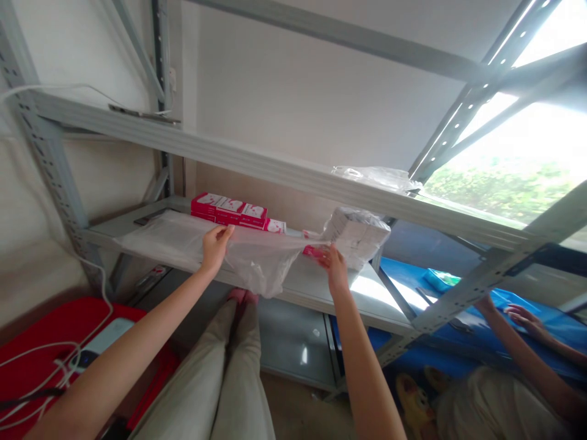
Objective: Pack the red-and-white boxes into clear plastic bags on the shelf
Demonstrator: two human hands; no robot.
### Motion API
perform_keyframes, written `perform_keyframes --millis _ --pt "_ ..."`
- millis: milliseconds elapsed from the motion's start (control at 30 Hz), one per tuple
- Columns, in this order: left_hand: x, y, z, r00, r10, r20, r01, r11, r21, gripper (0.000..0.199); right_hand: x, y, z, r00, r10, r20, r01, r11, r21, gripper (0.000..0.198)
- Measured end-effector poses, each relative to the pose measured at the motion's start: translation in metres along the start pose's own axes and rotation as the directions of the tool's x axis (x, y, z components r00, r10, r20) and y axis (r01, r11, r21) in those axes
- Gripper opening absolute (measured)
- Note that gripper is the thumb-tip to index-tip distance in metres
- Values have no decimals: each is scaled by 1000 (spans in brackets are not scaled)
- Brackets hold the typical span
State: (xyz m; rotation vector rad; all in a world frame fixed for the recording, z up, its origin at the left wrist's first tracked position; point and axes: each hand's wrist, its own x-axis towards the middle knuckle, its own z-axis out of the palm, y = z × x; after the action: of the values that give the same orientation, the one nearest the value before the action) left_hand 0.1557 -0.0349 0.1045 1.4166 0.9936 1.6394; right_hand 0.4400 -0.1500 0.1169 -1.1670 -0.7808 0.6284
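Note:
A clear plastic bag stretches between my two hands above the middle shelf. My left hand pinches its upper edge near the centre, while my right hand grips the other end. Behind my left hand, small pink-and-white boxes stand stacked in a row. Beside my right hand sits a plastic-wrapped bundle of white boxes. A bit of pink shows by my right fingers, partly covered by plastic. More of the sheet lies flat on the shelf at the left.
Another clear plastic bag lies on the upper shelf beam. On the left, a red stool bears a pale device with white cables. At right, another person's hands are over a blue table. Metal uprights frame the shelf.

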Motion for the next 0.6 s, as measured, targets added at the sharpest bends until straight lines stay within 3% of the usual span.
perform_keyframes --millis 67,133,233,333,467,533,567,600 --pt "14 -15 13 1000 -20 0 20 1000 22 41 -8 18 9 990 57 133 -61 998 28 60" --pt "27 -28 26 997 -80 17 79 995 56 39 -22 40 20 945 97 313 -79 994 -69 58" --pt "36 -35 40 988 -153 12 152 985 80 38 -37 69 38 867 49 495 78 970 -232 46" --pt "14 -31 44 986 -86 -141 103 987 124 48 -36 82 54 865 12 501 115 968 -223 29" --pt "-58 -34 33 961 24 -274 5 994 106 56 -24 83 62 911 -10 412 47 996 -79 34" --pt "-92 -41 27 979 -145 -143 149 989 18 51 -23 82 60 910 17 415 9 998 -60 37" --pt "-104 -45 26 964 -264 -12 264 965 -4 52 -24 82 58 902 35 430 -10 998 -61 38" --pt "-111 -48 25 922 -371 109 374 928 -6 54 -25 82 56 892 51 450 -24 998 -66 39"
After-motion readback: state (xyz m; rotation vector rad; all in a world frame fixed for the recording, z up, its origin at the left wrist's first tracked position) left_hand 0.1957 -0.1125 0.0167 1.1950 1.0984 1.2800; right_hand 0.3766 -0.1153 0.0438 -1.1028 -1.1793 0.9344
